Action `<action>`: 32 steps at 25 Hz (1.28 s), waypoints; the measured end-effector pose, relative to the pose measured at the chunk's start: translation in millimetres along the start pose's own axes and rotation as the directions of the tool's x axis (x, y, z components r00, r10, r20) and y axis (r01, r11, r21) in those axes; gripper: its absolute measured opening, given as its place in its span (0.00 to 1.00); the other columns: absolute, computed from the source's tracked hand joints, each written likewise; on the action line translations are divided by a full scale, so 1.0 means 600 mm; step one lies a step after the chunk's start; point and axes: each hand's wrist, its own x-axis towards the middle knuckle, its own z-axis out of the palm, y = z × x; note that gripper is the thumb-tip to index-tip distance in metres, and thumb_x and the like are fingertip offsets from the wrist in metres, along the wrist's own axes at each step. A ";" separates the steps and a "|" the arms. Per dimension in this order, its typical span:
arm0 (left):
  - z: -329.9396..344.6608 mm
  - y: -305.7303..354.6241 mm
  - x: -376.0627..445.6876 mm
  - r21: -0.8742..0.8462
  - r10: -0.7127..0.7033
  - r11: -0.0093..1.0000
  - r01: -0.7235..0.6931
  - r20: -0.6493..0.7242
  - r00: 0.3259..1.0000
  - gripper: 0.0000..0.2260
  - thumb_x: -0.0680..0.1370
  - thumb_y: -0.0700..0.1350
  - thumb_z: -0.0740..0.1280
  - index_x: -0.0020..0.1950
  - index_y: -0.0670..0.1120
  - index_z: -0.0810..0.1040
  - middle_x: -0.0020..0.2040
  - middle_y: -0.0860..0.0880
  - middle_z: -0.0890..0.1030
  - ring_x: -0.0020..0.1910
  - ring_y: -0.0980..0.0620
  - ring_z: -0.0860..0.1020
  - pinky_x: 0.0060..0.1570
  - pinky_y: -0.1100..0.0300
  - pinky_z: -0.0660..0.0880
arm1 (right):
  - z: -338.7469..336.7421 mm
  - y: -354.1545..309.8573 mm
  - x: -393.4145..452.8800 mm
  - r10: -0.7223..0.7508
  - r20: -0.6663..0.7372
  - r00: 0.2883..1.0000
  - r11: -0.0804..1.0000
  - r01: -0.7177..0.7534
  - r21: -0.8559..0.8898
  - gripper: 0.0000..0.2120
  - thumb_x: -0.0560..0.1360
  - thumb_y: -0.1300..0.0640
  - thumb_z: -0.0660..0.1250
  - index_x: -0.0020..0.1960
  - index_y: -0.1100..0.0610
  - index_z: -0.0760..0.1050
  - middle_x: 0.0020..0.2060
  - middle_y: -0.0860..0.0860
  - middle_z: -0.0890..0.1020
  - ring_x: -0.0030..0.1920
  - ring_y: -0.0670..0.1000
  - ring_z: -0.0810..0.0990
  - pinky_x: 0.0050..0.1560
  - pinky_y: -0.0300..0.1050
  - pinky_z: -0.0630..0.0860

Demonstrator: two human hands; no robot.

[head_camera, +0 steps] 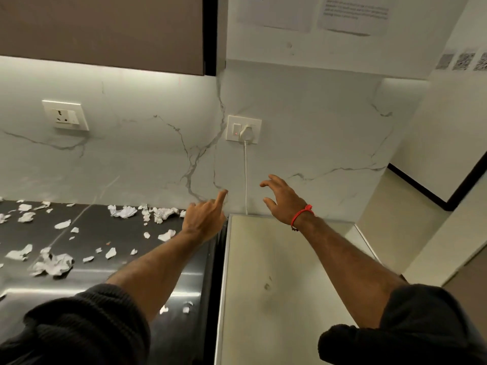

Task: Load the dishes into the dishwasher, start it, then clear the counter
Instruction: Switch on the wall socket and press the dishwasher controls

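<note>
Both my arms reach forward toward the marble back wall. My left hand (205,217) hangs over the counter's right end with the index finger pointing out and the other fingers curled; it holds nothing. My right hand (283,198) is raised with fingers spread and relaxed, empty, just right of a white cable (246,180) that runs down from a plug in the wall socket (244,130), whose red light is on. The white top of an appliance (276,285) lies below my right arm. Several torn and crumpled paper scraps (52,264) litter the dark steel counter (110,233). No dishes are in view.
A second wall socket (66,115), nothing plugged in, sits at the left. A brown upper cabinet (105,30) hangs over the counter. Printed sheets (353,11) are stuck on the wall above. A narrow dark gap (218,272) separates counter and appliance. Floor shows at the right.
</note>
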 end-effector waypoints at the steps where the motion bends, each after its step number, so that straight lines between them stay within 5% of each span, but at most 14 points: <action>1: -0.001 0.015 -0.029 -0.009 -0.001 1.000 0.000 -0.010 1.000 0.29 0.81 0.50 0.60 0.81 0.52 0.54 0.55 0.45 0.84 0.50 0.41 0.82 0.54 0.45 0.76 | -0.004 0.007 -0.029 -0.003 0.003 1.000 1.000 0.003 0.019 0.18 0.79 0.57 0.64 0.69 0.50 0.70 0.77 0.50 0.61 0.74 0.55 0.66 0.68 0.53 0.70; 6: 0.007 0.097 -0.194 -0.041 -0.020 0.999 0.022 0.034 0.999 0.30 0.79 0.48 0.64 0.80 0.50 0.58 0.66 0.47 0.78 0.62 0.42 0.76 0.60 0.43 0.73 | 0.012 0.030 -0.182 -0.009 0.066 0.998 0.995 0.003 0.097 0.20 0.80 0.60 0.64 0.70 0.53 0.69 0.77 0.54 0.62 0.77 0.53 0.61 0.75 0.47 0.59; 10: 0.035 0.134 -0.331 -0.118 -0.046 0.991 0.059 0.115 0.992 0.31 0.78 0.48 0.68 0.79 0.49 0.61 0.69 0.46 0.75 0.67 0.43 0.73 0.62 0.45 0.73 | 0.072 0.024 -0.314 -0.001 0.157 0.988 0.986 -0.025 0.163 0.19 0.78 0.62 0.65 0.69 0.54 0.70 0.76 0.55 0.64 0.76 0.55 0.63 0.75 0.49 0.61; 14: 0.075 0.145 -0.441 -0.138 0.004 0.990 0.030 0.243 0.970 0.30 0.82 0.50 0.65 0.81 0.47 0.58 0.78 0.45 0.66 0.80 0.43 0.60 0.73 0.44 0.65 | 0.133 0.020 -0.441 0.049 0.259 0.965 0.976 -0.101 0.194 0.22 0.77 0.64 0.66 0.70 0.55 0.70 0.76 0.55 0.64 0.76 0.56 0.64 0.74 0.49 0.62; 18: 0.121 0.150 -0.525 -0.120 0.050 0.993 -0.001 0.403 0.914 0.29 0.84 0.53 0.59 0.82 0.48 0.53 0.82 0.45 0.56 0.82 0.44 0.51 0.78 0.45 0.57 | 0.192 0.025 -0.551 0.145 0.375 0.916 0.968 -0.210 0.140 0.25 0.76 0.64 0.66 0.71 0.51 0.68 0.77 0.53 0.62 0.74 0.58 0.65 0.73 0.55 0.65; 22: 0.167 0.140 -0.583 -0.135 0.173 0.983 -0.122 0.492 0.853 0.28 0.86 0.54 0.53 0.83 0.44 0.50 0.83 0.42 0.51 0.82 0.44 0.47 0.80 0.48 0.50 | 0.252 0.027 -0.615 0.167 0.437 0.884 0.986 -0.160 -0.053 0.34 0.74 0.65 0.67 0.77 0.52 0.60 0.78 0.54 0.58 0.77 0.58 0.59 0.76 0.56 0.59; 25: 0.202 0.131 -0.613 -0.096 0.249 0.968 -0.231 0.448 0.859 0.32 0.85 0.53 0.57 0.82 0.39 0.47 0.83 0.39 0.49 0.82 0.42 0.46 0.80 0.48 0.48 | 0.306 0.034 -0.652 0.222 0.418 0.881 0.972 -0.164 -0.169 0.39 0.74 0.66 0.65 0.80 0.53 0.52 0.80 0.52 0.52 0.80 0.56 0.50 0.77 0.58 0.48; 32: 0.306 0.141 -0.662 -0.107 0.223 0.970 -0.219 0.035 0.974 0.41 0.77 0.52 0.71 0.81 0.37 0.55 0.82 0.38 0.55 0.81 0.38 0.51 0.80 0.41 0.51 | 0.367 0.076 -0.682 0.154 0.123 0.980 0.986 -0.144 -0.086 0.43 0.67 0.75 0.64 0.78 0.52 0.61 0.79 0.49 0.60 0.79 0.55 0.52 0.77 0.52 0.42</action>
